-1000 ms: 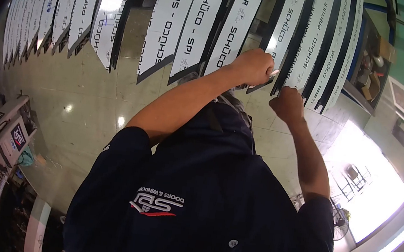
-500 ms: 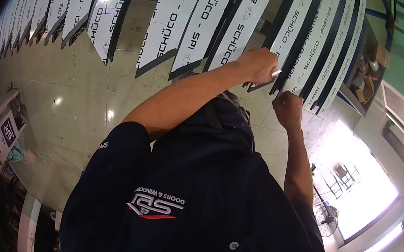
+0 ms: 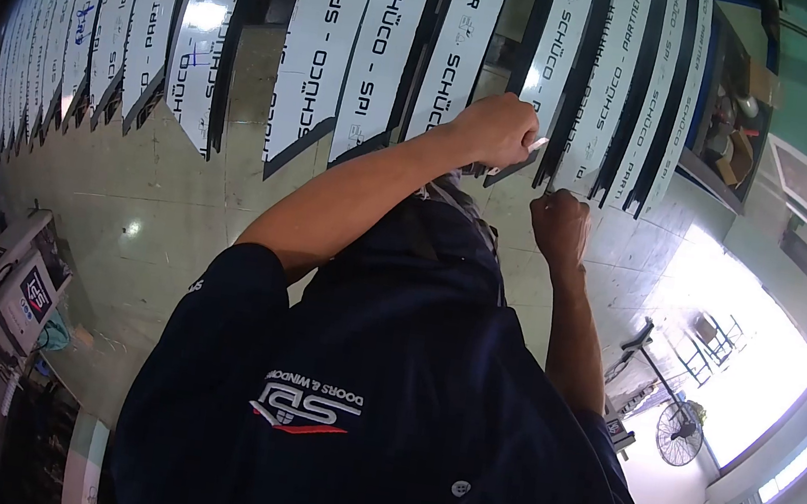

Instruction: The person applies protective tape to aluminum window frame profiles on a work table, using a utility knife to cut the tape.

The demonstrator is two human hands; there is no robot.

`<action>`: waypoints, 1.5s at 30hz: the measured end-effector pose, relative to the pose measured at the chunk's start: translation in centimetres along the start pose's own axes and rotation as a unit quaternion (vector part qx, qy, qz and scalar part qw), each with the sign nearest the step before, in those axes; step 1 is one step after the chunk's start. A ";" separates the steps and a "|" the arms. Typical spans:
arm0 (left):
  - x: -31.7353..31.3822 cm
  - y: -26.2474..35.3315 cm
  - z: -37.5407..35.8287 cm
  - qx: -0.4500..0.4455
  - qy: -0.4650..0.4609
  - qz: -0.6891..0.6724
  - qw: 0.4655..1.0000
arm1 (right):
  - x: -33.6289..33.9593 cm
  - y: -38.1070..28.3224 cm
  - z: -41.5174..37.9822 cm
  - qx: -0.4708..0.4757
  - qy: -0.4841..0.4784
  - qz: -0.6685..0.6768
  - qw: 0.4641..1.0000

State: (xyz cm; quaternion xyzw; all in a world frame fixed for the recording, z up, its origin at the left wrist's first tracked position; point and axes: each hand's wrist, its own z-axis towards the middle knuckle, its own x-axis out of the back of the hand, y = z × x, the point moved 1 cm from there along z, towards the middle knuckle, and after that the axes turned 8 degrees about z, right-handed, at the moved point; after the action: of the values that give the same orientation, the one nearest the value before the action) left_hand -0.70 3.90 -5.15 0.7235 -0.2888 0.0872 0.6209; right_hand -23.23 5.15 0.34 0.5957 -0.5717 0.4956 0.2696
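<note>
My left hand (image 3: 499, 131) is closed around a small white object (image 3: 538, 145), whose tip sticks out on its right side. It is over the lower ends of the dark-edged profiles, which carry white printed film. My right hand (image 3: 560, 223) is a closed fist just below the end of a film-covered profile (image 3: 595, 125); what its fingers hold, if anything, is hidden. Beside my left hand lies another printed profile (image 3: 461, 58). Wider profiles with angled ends (image 3: 315, 70) stand further left.
More angled profiles (image 3: 149, 29) line the upper left. Tiled floor (image 3: 122, 248) shows below them. A machine with a logo (image 3: 26, 291) is at the left, a bin with boxes (image 3: 729, 141) at the upper right, and a fan (image 3: 679, 432) at the lower right.
The view has shifted a little, so the profiles at the left sit lower. Both hands appear slightly further left, still closed near the profile ends.
</note>
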 end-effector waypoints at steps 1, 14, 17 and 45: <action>0.2 0.1 0.1 0.004 -0.009 0.000 1.000 | 0.0 -0.3 0.1 -0.004 0.000 -0.018 1.000; 0.6 0.5 -0.6 0.021 -0.005 -0.009 1.000 | 0.2 -3.9 1.9 -0.019 -0.067 -0.181 0.981; -0.1 0.1 -0.4 0.011 0.014 -0.007 1.000 | 1.3 -3.3 1.9 -0.033 -0.064 -0.160 0.984; 0.0 0.2 -0.5 0.001 0.019 -0.026 0.999 | 1.9 -1.7 3.1 0.089 -0.132 -0.156 0.975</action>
State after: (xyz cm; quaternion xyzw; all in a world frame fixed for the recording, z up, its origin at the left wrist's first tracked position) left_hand -0.65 4.38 -4.88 0.7296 -0.2580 0.0850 0.6276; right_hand -21.06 1.92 1.31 0.7591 -0.4564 0.4132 0.2116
